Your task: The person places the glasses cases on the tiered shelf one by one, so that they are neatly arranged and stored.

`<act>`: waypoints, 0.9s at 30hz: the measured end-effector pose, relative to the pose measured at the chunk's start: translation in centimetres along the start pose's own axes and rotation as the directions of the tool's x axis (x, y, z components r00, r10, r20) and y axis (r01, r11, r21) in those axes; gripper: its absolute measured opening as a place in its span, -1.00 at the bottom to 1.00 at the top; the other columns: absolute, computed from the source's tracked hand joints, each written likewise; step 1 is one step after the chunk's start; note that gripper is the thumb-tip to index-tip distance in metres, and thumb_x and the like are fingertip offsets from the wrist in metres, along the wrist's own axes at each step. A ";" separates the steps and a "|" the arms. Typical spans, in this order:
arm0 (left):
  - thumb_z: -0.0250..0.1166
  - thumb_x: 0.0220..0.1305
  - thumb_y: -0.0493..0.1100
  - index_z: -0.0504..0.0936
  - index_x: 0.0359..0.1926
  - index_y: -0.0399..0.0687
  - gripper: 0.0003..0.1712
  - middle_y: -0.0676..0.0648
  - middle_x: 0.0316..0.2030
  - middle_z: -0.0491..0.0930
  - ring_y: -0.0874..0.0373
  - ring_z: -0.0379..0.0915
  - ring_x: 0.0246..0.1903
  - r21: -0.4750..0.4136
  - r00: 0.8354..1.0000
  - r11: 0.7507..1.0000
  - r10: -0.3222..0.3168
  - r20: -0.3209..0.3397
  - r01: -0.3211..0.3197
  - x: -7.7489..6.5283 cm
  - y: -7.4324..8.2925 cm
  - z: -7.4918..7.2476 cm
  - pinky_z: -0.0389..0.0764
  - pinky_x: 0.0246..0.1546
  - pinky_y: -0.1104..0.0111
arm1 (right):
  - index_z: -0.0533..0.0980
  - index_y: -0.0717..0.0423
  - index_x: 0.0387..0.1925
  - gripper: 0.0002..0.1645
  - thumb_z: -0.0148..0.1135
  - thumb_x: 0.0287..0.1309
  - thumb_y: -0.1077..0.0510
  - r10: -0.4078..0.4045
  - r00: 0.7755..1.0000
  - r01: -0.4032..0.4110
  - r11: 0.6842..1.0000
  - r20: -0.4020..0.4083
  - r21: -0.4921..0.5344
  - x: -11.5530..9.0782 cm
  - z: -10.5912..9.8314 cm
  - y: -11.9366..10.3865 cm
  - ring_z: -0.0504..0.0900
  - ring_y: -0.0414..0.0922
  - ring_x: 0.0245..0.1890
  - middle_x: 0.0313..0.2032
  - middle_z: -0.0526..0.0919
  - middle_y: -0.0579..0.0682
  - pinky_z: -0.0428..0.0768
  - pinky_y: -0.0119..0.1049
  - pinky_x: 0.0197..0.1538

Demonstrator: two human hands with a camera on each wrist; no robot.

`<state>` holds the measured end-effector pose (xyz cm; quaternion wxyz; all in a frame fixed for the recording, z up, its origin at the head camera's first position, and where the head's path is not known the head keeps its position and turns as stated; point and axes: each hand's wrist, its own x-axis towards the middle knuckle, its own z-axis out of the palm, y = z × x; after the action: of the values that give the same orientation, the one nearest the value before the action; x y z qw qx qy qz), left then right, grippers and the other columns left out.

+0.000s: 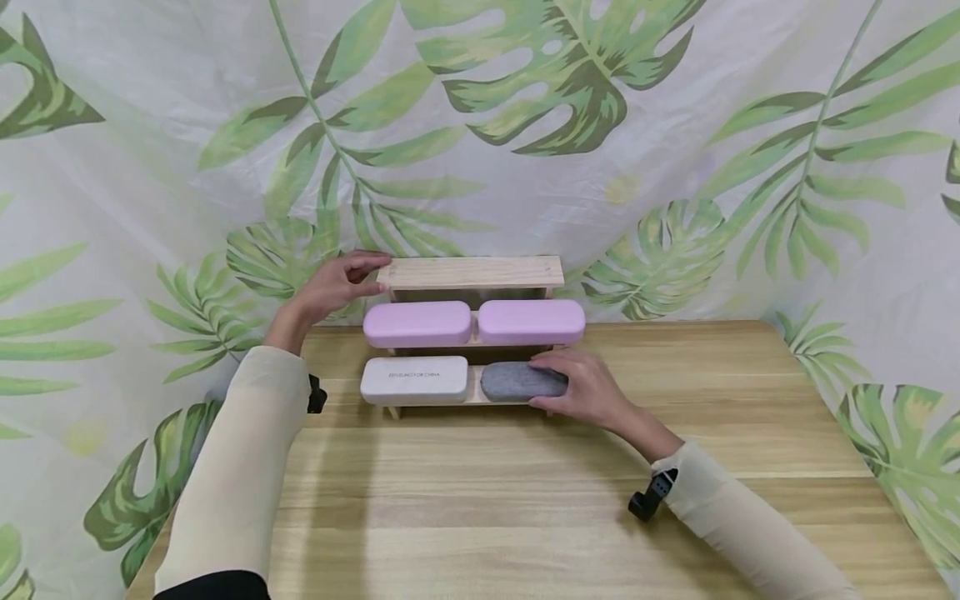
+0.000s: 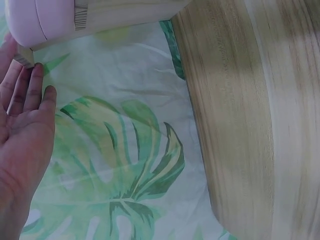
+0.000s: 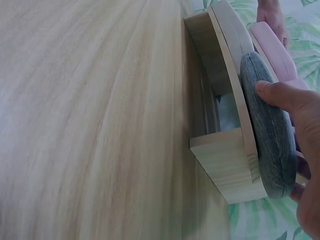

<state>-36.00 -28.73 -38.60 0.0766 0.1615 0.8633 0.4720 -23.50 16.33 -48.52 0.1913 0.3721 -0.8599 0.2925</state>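
Observation:
A three-tier wooden stand (image 1: 470, 272) stands at the back of the table. My left hand (image 1: 333, 287) holds the left end of its top tier, thumb at the front and fingers behind. Two lilac glasses cases (image 1: 417, 324) lie side by side on the middle tier. On the bottom tier, a white glasses case (image 1: 414, 380) with small print sits at the left. To its right lies a grey fabric glasses case (image 3: 267, 125), flat on the tier. My right hand (image 1: 588, 387) grips its right end between thumb and fingers; that end is partly hidden in the head view.
The wood-grain table (image 1: 480, 500) reaches forward and to both sides of the stand. Close behind the stand hangs a white cloth (image 1: 540, 200) with green leaves, which also runs along the sides. A black wrist camera (image 1: 652, 495) sits at the right cuff.

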 end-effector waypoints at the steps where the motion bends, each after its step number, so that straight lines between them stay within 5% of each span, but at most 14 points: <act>1: 0.44 0.45 -0.12 0.51 0.49 -0.07 -0.34 -0.12 0.52 0.29 -0.05 0.14 0.58 -0.005 1.000 1.000 -0.005 -0.002 0.005 0.0 0.0 0.0 0.24 0.59 0.05 | 0.76 0.13 0.06 -0.31 0.79 -0.13 -0.03 0.009 1.000 -0.009 1.000 0.003 0.005 -0.1 -0.1 0.0 0.75 0.03 0.08 0.03 0.81 0.03 0.72 0.02 0.14; 16: 0.45 0.44 -0.11 0.51 0.50 -0.04 -0.33 -0.06 0.58 0.26 0.02 0.15 0.58 -0.023 0.998 0.999 -0.045 -0.035 0.044 -0.4 0.0 0.0 0.24 0.59 0.13 | 0.76 0.18 0.04 -0.33 0.80 -0.14 0.01 0.030 1.000 -0.030 0.999 0.005 0.041 -0.6 -0.8 0.3 0.75 0.06 0.12 0.07 0.79 0.07 0.72 0.03 0.17; 27: 0.37 0.50 -0.19 0.43 0.53 -0.21 -0.34 -0.21 0.61 0.18 -0.17 0.09 0.59 0.031 0.999 0.999 -0.031 -0.009 0.031 -1.6 3.1 0.9 0.19 0.60 -0.03 | 0.76 0.17 0.05 -0.32 0.80 -0.15 0.00 -0.004 1.000 0.004 1.000 -0.017 0.029 -1.0 -0.8 0.7 0.74 0.07 0.12 0.07 0.79 0.08 0.72 0.04 0.16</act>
<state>-33.55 -26.98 -36.51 0.0775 0.1472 0.8732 0.4580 -23.27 17.73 -48.66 0.1937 0.3741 -0.8531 0.3076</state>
